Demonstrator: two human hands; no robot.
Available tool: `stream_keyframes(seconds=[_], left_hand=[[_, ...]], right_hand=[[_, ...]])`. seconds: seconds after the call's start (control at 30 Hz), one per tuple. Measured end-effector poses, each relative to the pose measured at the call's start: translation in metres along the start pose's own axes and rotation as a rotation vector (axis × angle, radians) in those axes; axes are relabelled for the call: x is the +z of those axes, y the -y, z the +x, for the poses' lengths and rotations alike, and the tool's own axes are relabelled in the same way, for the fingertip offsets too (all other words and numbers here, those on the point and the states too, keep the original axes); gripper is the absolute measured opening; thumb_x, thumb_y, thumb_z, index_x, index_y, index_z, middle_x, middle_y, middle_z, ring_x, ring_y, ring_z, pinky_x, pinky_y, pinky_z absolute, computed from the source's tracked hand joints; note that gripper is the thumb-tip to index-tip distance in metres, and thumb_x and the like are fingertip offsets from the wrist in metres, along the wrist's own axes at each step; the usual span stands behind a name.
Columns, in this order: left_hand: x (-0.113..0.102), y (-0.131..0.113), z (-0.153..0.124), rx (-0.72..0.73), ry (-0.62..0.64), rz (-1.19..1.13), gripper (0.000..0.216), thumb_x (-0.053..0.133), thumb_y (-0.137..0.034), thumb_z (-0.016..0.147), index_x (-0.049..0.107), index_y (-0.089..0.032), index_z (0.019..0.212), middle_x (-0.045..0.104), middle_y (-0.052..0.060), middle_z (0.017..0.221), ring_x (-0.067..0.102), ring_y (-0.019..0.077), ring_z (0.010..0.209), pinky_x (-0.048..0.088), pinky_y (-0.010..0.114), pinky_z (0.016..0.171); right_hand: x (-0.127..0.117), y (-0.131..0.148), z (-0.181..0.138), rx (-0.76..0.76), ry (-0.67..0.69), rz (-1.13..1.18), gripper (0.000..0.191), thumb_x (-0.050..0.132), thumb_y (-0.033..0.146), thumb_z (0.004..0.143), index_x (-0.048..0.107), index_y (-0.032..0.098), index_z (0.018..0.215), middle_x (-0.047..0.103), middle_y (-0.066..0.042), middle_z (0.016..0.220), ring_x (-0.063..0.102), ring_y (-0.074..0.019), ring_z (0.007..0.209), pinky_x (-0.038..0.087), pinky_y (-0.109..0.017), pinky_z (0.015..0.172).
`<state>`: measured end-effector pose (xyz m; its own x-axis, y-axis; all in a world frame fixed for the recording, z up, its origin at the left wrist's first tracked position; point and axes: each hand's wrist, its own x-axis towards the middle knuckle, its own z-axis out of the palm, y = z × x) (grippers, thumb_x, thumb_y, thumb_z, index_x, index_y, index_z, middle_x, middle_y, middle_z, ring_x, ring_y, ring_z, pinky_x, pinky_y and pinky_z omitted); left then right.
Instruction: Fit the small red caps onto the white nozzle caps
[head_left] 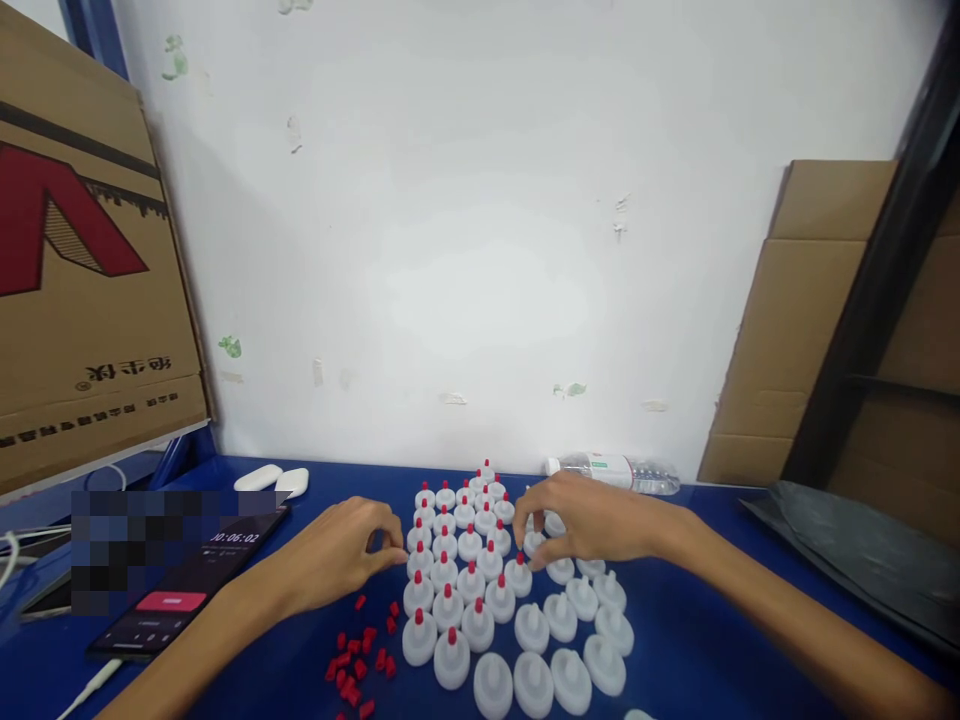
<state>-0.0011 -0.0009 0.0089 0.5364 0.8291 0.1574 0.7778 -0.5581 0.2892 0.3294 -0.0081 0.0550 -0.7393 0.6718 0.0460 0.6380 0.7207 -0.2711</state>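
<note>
On the blue table stands a cluster of white round nozzle caps; those on the left bear small red tips (452, 637), those on the right have bare white nozzles (532, 628). My left hand (349, 550) is at the cluster's left edge, thumb and forefinger closed in a pinch; anything between them is hidden. Above the right part of the group, my right hand (574, 515) curves downward with thumb and forefinger apart. Its fingertips are close to a red-tipped cap (518, 577); I cannot tell whether they touch it. Loose red tips (352, 690) lie scattered in front of my left hand.
A phone (195, 575) with a plugged cable and two white oval cases (259, 478) lie at left. A clear bottle (622, 472) lies by the wall. Cardboard boxes (90, 260) flank the table; a dark plastic bag (847, 550) is at right.
</note>
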Motion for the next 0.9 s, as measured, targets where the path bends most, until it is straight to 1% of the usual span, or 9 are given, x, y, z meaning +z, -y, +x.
stream_keyframes(seconds=[0.07, 0.17, 0.33, 0.4, 0.5, 0.6, 0.67, 0.8, 0.9], left_hand=[[0.000, -0.001, -0.001, -0.004, 0.040, -0.002, 0.021, 0.063, -0.039, 0.091, 0.076, -0.026, 0.080, 0.073, 0.000, 0.079, 0.065, 0.0196, 0.073, 0.039, 0.027, 0.063], [0.000, -0.002, -0.003, 0.009, 0.076, -0.010, 0.024, 0.063, -0.042, 0.090, 0.076, -0.026, 0.078, 0.074, 0.002, 0.079, 0.066, 0.0202, 0.072, 0.037, 0.027, 0.058], [0.002, -0.003, -0.003, 0.014, 0.052, 0.024, 0.031, 0.056, -0.042, 0.094, 0.074, -0.025, 0.076, 0.073, 0.002, 0.076, 0.063, 0.0186, 0.068, 0.035, 0.028, 0.058], [0.004, -0.004, -0.002, 0.017, 0.015, 0.066, 0.036, 0.052, -0.041, 0.097, 0.071, -0.024, 0.073, 0.071, 0.002, 0.073, 0.062, 0.0191, 0.067, 0.034, 0.028, 0.060], [0.005, -0.009, 0.001, 0.030, -0.065, 0.123, 0.041, 0.046, -0.039, 0.100, 0.065, -0.023, 0.068, 0.069, 0.002, 0.070, 0.061, 0.0196, 0.066, 0.032, 0.029, 0.061], [0.005, -0.013, 0.002, 0.051, -0.099, 0.147, 0.041, 0.043, -0.036, 0.102, 0.064, -0.022, 0.070, 0.067, 0.002, 0.070, 0.060, 0.0181, 0.063, 0.032, 0.029, 0.060], [0.005, -0.014, 0.002, 0.070, -0.117, 0.147, 0.039, 0.042, -0.035, 0.103, 0.066, -0.022, 0.075, 0.068, 0.002, 0.072, 0.061, 0.0176, 0.063, 0.033, 0.029, 0.061], [0.009, -0.016, 0.002, 0.115, -0.214, 0.144, 0.039, 0.040, -0.033, 0.104, 0.067, -0.021, 0.079, 0.066, 0.002, 0.073, 0.060, 0.0162, 0.063, 0.036, 0.028, 0.062], [0.014, -0.021, 0.002, 0.163, -0.306, 0.131, 0.038, 0.039, -0.030, 0.105, 0.063, -0.020, 0.077, 0.062, 0.001, 0.071, 0.056, 0.0143, 0.061, 0.036, 0.027, 0.061]], right_hand=[[0.000, 0.004, -0.001, -0.028, 0.058, 0.033, 0.015, 0.076, 0.035, 0.088, 0.077, 0.026, 0.101, 0.077, 0.001, 0.098, 0.069, -0.0175, 0.086, 0.045, -0.026, 0.069], [0.005, 0.007, 0.000, -0.071, 0.124, 0.067, 0.014, 0.072, 0.032, 0.091, 0.079, 0.028, 0.103, 0.078, 0.001, 0.100, 0.071, -0.0168, 0.085, 0.048, -0.026, 0.073], [0.012, 0.007, 0.003, -0.082, 0.121, 0.069, 0.020, 0.066, 0.026, 0.096, 0.078, 0.027, 0.111, 0.079, 0.000, 0.106, 0.072, -0.0176, 0.091, 0.048, -0.027, 0.082], [0.013, 0.006, 0.004, -0.069, 0.105, 0.057, 0.018, 0.066, 0.026, 0.095, 0.078, 0.027, 0.109, 0.078, 0.001, 0.107, 0.072, -0.0177, 0.094, 0.047, -0.027, 0.082], [0.013, 0.005, 0.005, -0.041, 0.099, 0.027, 0.020, 0.074, 0.027, 0.090, 0.078, 0.027, 0.109, 0.078, 0.000, 0.106, 0.071, -0.0193, 0.095, 0.047, -0.027, 0.078], [0.016, 0.003, 0.006, -0.019, 0.116, -0.008, 0.022, 0.079, 0.024, 0.084, 0.078, 0.025, 0.106, 0.078, 0.000, 0.096, 0.071, -0.0191, 0.084, 0.044, -0.027, 0.069], [0.018, 0.001, 0.007, -0.016, 0.118, -0.021, 0.018, 0.079, 0.021, 0.083, 0.078, 0.024, 0.100, 0.077, 0.001, 0.089, 0.070, -0.0172, 0.076, 0.043, -0.026, 0.064], [0.016, 0.001, 0.006, -0.034, 0.060, -0.035, 0.002, 0.072, 0.024, 0.092, 0.073, 0.023, 0.091, 0.075, 0.002, 0.088, 0.068, -0.0152, 0.079, 0.043, -0.025, 0.067], [0.009, 0.009, 0.002, -0.030, -0.040, -0.077, 0.011, 0.062, 0.031, 0.101, 0.064, 0.021, 0.096, 0.071, -0.001, 0.097, 0.064, -0.0170, 0.085, 0.043, -0.027, 0.070]])
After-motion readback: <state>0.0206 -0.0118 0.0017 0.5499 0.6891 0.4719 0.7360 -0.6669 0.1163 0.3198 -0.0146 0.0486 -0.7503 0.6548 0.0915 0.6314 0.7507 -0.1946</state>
